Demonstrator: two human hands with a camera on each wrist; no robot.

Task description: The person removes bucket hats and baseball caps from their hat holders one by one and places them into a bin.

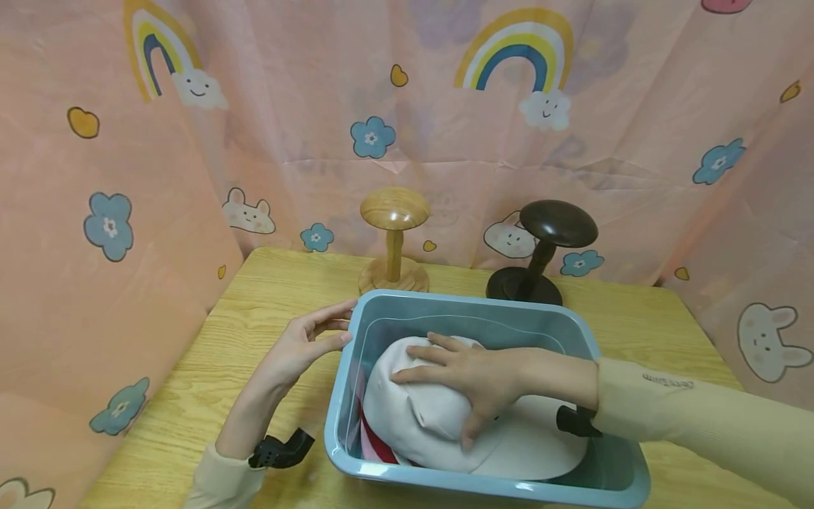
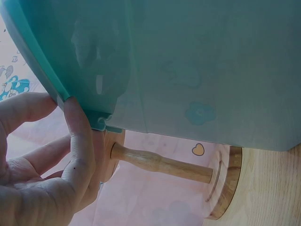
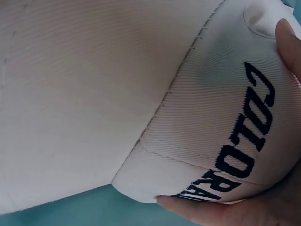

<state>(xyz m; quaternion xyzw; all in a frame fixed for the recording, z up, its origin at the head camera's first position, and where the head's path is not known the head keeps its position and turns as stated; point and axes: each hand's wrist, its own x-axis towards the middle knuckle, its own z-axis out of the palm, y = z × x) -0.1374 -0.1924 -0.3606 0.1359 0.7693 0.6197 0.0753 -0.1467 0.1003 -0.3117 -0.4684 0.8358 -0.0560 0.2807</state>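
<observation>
A white baseball cap (image 1: 420, 396) lies in a light blue plastic bin (image 1: 473, 300), its brim toward the right. Dark letters (image 3: 242, 160) run across its front in the right wrist view. My right hand (image 1: 473, 375) rests spread over the crown, thumb toward me, and the fabric dents beside it. Red and pink fabric (image 1: 379, 442) shows at the left under the cap; most of it is hidden. At the bin's far left corner, my left hand (image 1: 311, 339) pinches the rim between thumb and fingers, as the left wrist view shows closely.
Behind the bin stand a light wooden hat stand (image 1: 394, 244) and a dark brown one (image 1: 540, 247). All of this is on a wood-grain table (image 1: 273, 297). Pink patterned cloth (image 1: 305, 92) hangs behind the table and along both sides.
</observation>
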